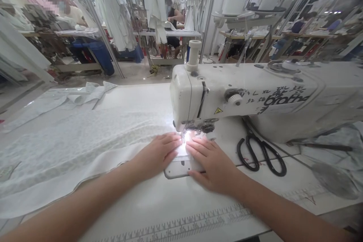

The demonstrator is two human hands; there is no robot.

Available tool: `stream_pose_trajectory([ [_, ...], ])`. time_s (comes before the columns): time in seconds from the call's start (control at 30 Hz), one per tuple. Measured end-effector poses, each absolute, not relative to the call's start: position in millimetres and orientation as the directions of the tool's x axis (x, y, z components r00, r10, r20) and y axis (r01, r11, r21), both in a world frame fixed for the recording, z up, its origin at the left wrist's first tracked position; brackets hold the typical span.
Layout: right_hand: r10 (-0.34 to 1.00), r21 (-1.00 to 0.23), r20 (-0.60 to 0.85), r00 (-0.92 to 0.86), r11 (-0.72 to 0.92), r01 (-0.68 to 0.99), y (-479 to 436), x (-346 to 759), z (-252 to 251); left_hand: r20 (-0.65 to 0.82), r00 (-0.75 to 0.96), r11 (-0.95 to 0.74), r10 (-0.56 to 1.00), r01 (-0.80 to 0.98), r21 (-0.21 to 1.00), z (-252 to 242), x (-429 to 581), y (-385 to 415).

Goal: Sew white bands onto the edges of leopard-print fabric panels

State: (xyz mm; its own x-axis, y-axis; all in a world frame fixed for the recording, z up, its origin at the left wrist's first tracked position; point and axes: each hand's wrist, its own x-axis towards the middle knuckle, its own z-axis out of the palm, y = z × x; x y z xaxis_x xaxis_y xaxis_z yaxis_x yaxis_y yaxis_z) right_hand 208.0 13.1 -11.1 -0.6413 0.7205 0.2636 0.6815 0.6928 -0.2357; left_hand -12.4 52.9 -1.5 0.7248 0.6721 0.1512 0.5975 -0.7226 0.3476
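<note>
**Asker:** What does the view from the head camera take in?

**Describer:** A white sewing machine (255,94) stands on a white table (170,200), and two bare forearms reach in from the bottom edge. A small lamp glares brightly at the needle (185,134).

**Asker:** How are the hands placed?

**Describer:** Both lie flat, palms down and fingers straight, gripping nothing. The left hand (159,155) presses on the white cloth (85,140), its fingertips just left of the needle. The right hand (211,164) lies just right of the needle, over the metal plate (177,170) in the machine bed. The two sets of fingertips are near each other but do not touch. The glare hides whether cloth lies under the right fingers.

**Asker:** Where is the cloth?

**Describer:** It spreads from the needle across the left half of the table, softly folded, with one edge curving towards the person.

**Asker:** What else is close by?

**Describer:** Black-handled scissors (261,151) lie on the table to the right of the right hand, blades pointing towards the machine. A printed ruler (184,225) runs along the table's near edge. Smaller white pieces (85,92) lie at the far left of the table.

**Asker:** And beyond?

**Describer:** White garments (113,11) hang from rails, and a person (65,11) sits at another table well behind.
</note>
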Motion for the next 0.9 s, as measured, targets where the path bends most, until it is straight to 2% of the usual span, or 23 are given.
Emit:
stream_pose_trajectory([
  [0.4,0.682,-0.233,0.314,-0.661,0.730,0.642,12,210,-14,0.214,0.744,-0.758,0.633,0.539,0.367,-3,-17,53],
  [0.6,0.615,-0.230,0.329,-0.716,0.788,0.571,2,213,-11,0.152,0.821,-0.785,0.551,0.447,0.430,3,-23,46],
  [0.9,0.643,-0.240,0.340,-0.686,0.765,0.597,5,214,-12,0.157,0.809,-0.788,0.567,0.478,0.389,5,-22,60],
])
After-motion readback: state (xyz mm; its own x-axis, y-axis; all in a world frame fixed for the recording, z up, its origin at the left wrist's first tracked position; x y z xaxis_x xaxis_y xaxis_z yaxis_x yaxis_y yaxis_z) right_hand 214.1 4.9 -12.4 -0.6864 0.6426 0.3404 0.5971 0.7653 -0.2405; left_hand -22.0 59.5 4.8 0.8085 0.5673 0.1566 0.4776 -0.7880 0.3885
